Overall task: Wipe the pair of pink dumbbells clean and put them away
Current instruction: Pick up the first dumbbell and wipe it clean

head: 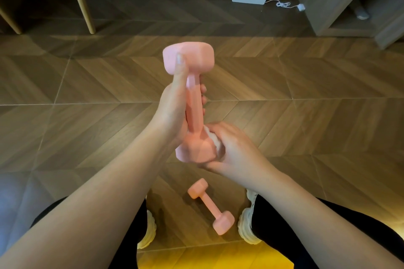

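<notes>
Above the wood floor (306, 116), the held dumbbell (193, 102) stands upright at centre. Your left hand (172, 111) has its fingers wrapped round the handle. Your right hand (231, 148) clamps its fingers on a white cloth (216, 142) against the near head. The second dumbbell (209, 205) lies near, between your feet. Step: wiping the first. Next, probably draw the cloth up toward the far head.
</notes>
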